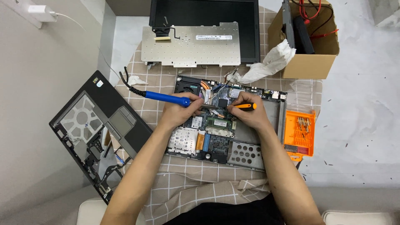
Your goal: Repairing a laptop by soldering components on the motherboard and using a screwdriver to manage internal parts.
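Two tools meet over one spot on the opened laptop base [250,137], which lies on a checked cloth [196,183].
Left hand [178,111] is wrapped tight round a blue-handled soldering iron [166,98]; right hand [246,113] is pinched round an orange-handled screwdriver [245,106]. Both tips sit close together on the motherboard [216,125], near the fan [187,88]. Risk, as I judge it: a slip could scorch neighbouring parts or a finger. Beside the base: orange bit case [301,133], removed keyboard [191,45].
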